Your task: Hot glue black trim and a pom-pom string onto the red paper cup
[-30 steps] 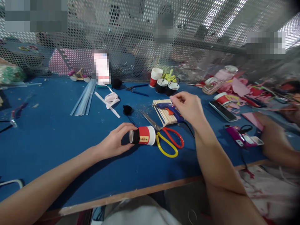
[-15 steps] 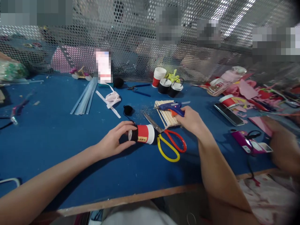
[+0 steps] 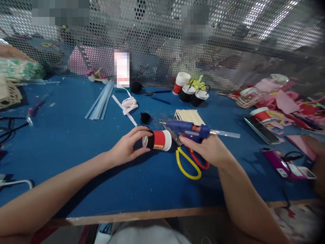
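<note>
My left hand (image 3: 127,147) grips a small paper cup (image 3: 158,140) lying on its side on the blue table (image 3: 63,142); the cup is red and white with a black band near its base. My right hand (image 3: 209,149) holds a blue glue gun (image 3: 189,129) lifted off the table, nozzle pointing left toward the cup, a clear glue stick jutting out of its back. Yellow and red handled scissors (image 3: 189,162) lie just below the gun. Behind it rests a bundle of wooden sticks (image 3: 189,116).
Clear glue sticks (image 3: 100,101), white ribbon (image 3: 128,104), a black pompom (image 3: 145,117), pliers (image 3: 157,95) and cups (image 3: 188,89) lie further back before a perforated metal screen. A phone (image 3: 261,128), a purple glue gun (image 3: 286,164) and pink scraps crowd the right, beside another person's hand (image 3: 318,162).
My right hand came down onto the blue glue gun, closed on it and lifted it off the stick bundle toward the cup. My left hand kept holding the cup.
</note>
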`<state>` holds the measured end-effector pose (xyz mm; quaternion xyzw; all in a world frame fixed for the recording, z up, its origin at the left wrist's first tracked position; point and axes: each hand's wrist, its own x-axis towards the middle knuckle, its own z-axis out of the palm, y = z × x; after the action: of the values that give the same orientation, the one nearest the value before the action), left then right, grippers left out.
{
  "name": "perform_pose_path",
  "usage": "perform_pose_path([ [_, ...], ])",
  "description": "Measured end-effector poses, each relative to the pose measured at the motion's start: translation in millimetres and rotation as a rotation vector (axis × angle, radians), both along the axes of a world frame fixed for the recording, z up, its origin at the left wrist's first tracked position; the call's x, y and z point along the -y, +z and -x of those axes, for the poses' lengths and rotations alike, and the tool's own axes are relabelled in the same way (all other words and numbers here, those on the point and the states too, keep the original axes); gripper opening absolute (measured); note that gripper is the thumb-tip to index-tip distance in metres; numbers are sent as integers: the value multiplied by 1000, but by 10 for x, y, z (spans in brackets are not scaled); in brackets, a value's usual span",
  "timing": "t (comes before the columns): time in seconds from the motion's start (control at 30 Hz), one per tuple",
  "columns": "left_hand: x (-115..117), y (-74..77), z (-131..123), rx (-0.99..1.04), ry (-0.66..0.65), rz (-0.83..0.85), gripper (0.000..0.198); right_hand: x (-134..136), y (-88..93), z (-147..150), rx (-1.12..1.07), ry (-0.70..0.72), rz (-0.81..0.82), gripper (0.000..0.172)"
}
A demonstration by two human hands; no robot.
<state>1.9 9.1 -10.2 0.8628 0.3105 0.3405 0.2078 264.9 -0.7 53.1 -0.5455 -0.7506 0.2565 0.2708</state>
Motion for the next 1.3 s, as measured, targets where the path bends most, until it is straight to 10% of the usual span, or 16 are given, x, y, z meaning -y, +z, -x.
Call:
perform_pose_path([
  [0.37,-33,-43,8,-21,-11,-66,33,73,-43,105,93,34,-61,24],
  [1.3,-26,-57,-5,15,11,-42,35,124,-176,-66,759,373,-903,38],
])
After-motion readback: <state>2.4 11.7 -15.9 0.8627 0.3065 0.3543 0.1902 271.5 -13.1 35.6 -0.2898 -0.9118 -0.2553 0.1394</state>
